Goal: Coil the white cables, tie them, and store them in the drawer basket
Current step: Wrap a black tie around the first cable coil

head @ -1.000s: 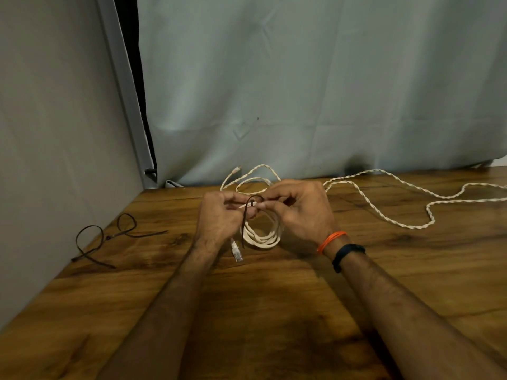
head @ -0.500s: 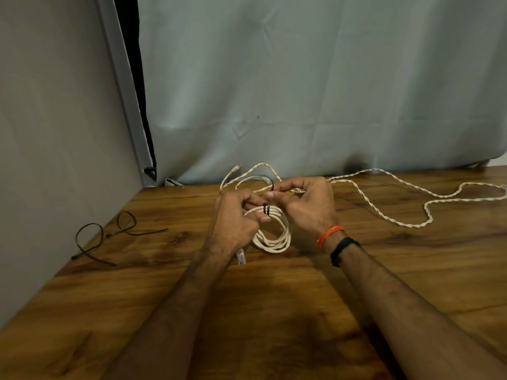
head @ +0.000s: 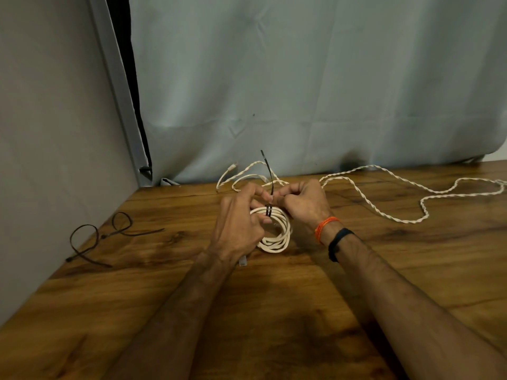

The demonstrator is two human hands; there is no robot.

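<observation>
Coiled white cable [head: 275, 237], on the wooden table [head: 274, 311] between both hands, its left arc hidden behind the left hand [head: 237, 223]; one plug [head: 243, 261] shows below that wrist. Black tie [head: 268, 210] wraps the coil's far side, its free tail standing upright toward the curtain [head: 301, 91]. Left hand: fingers curled over the coil, thumb and forefinger meeting at the tie near its clasp (the exact pinch is too small to make out). Right hand [head: 303, 204]: fingers curled, pinching the tie's tail just above the coil; orange thread and dark band on that wrist. Second white cable [head: 384, 200], twisted, uncoiled, runs from behind the hands to the right edge, where it is cut off. Two spare dark ties [head: 96, 237], looped, lie at the left near the wall panel [head: 55, 133]. Drawer basket: not in view. Open table in front of the forearms and to the right; curtain bounds the far edge. Since half a second ago, the tail has been drawn up far longer above the hands.
</observation>
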